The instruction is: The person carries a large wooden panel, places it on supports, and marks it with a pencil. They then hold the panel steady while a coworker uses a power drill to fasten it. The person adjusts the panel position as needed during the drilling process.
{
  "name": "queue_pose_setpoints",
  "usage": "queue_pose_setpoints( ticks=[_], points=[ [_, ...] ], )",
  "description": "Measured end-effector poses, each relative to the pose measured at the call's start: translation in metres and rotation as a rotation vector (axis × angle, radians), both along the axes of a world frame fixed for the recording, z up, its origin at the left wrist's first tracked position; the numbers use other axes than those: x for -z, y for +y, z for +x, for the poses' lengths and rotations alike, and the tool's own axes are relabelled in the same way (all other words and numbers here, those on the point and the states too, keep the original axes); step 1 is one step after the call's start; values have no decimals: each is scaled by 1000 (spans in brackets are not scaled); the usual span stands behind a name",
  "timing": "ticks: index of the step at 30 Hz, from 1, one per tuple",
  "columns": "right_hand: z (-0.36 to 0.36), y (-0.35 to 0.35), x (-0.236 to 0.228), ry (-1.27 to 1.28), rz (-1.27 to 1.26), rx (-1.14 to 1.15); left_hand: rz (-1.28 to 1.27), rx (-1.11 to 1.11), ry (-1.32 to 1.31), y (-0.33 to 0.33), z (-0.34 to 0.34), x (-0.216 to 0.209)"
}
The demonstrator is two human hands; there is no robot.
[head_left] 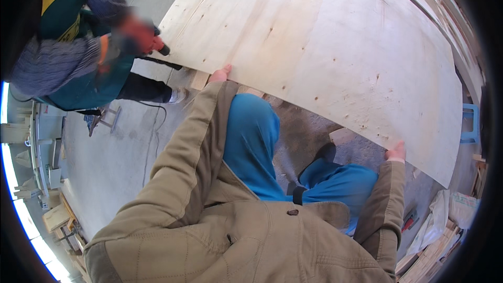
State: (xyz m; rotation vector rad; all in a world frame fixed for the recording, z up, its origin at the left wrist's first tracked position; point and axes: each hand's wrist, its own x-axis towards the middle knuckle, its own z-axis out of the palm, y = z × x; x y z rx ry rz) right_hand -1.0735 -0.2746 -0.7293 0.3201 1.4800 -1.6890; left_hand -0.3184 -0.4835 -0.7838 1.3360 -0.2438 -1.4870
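Note:
A large pale plywood sheet (309, 47) spreads out in front of me, with small knots and darker bands in its face. My left hand (220, 74) grips its near edge left of the middle, the thumb on top and the other fingers hidden beneath. Farther right along the same edge, my right hand (396, 152) is closed on the sheet in the same way. At the sheet's left corner a co-worker's blurred hands hold a red and black power tool (152, 42), close to the plywood.
The co-worker (99, 68) stands at the left in a green apron. A cable (157, 107) trails over the concrete floor (115, 162). Beyond the sheet's right end stands a blue stool (470, 123). White sacks (435, 220) and stacked boards (432, 254) lie at the lower right.

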Motion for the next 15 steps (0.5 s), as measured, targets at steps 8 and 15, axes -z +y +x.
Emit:
queue_pose_setpoints(
  ticks=[8,15],
  points=[
    [12,-4,-10,10,-12,79,30,-64,94,5,-19,-42],
    [19,-2,-17,14,-10,98,-59,-115,225,19,-27,-71]
  ],
)
